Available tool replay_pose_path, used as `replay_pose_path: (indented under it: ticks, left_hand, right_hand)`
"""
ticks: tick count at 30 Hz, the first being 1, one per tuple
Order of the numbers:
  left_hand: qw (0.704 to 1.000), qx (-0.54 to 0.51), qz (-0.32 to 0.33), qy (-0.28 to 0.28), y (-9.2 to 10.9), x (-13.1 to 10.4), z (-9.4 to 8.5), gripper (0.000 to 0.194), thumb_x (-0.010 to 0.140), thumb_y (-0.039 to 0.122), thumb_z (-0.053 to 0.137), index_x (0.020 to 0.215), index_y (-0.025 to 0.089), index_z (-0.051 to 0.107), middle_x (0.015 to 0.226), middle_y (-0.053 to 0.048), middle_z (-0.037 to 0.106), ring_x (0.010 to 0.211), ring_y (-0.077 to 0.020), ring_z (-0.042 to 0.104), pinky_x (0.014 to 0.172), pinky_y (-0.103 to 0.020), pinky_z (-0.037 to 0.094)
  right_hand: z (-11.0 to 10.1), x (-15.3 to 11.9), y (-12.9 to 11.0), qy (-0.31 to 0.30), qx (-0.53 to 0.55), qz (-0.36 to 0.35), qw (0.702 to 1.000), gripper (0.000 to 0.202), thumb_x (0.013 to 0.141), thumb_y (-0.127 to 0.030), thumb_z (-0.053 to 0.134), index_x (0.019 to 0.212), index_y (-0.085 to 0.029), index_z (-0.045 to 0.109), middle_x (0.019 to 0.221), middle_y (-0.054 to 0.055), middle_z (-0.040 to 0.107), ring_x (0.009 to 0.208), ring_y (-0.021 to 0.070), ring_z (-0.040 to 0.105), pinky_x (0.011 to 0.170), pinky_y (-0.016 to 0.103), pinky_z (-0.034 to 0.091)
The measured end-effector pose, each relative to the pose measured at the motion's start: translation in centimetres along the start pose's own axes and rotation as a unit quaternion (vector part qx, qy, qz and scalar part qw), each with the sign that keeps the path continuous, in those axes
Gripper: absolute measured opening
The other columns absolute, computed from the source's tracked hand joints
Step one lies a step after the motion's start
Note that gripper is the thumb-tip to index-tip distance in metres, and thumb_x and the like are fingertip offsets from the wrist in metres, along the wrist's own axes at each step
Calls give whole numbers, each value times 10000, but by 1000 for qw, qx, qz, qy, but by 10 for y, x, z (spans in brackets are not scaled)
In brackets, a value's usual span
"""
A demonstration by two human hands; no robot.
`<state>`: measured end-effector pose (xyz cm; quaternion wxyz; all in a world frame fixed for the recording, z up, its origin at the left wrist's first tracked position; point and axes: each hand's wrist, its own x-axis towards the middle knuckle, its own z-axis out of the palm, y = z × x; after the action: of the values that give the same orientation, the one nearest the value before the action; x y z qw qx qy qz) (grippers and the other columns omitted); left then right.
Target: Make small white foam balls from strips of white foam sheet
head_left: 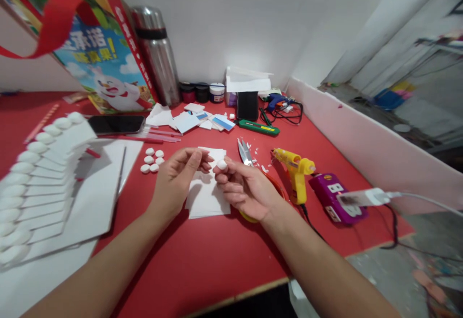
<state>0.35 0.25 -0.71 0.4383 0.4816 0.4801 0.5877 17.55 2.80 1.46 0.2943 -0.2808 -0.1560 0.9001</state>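
Observation:
My right hand point(249, 187) pinches a small white round piece point(222, 164) between thumb and forefinger, its other fingers curled below. Close beside it, my left hand point(175, 178) is loosely bent, thumb and fingers apart, with nothing visible in it. Both hands are above a stack of white paper sheets point(208, 204) on the red table point(202, 265). Several similar white round pieces point(149, 159) lie in a small group left of my left hand. Partly behind my right hand is a pair of scissors point(245, 153), blades showing, with white scraps around the tips.
A fan of white strips tipped with white discs point(43, 163) covers the left side. A yellow glue gun point(294, 171) and a purple box point(338, 200) lie right. Behind are a green cutter point(258, 127), a phone point(117, 124), a steel flask point(157, 57) and a printed bag point(104, 52).

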Motion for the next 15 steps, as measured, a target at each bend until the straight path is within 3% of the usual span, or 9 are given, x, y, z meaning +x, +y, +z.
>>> replay_pose_path:
  ticks: [4, 15]
  left_hand:
    - [999, 30, -12, 17, 1, 1, -1, 199, 899, 321, 708, 780, 168, 661, 719, -8, 682, 641, -112, 605, 666, -247, 501]
    - [999, -31, -17, -28, -7, 4, -6, 118, 887, 269, 723, 856, 158, 698, 814, -32, 733, 684, -113, 630, 708, -249, 504]
  right_hand:
    - [1, 0, -1, -2, 3, -8, 1000, 224, 872, -298, 712, 823, -90, 646, 651, -28, 528, 427, -5, 264, 339, 87, 223]
    - [0, 3, -1, 41, -51, -63, 996, 247, 738, -288, 814, 767, -94, 663, 598, -47, 504, 427, -9, 181, 331, 88, 184]
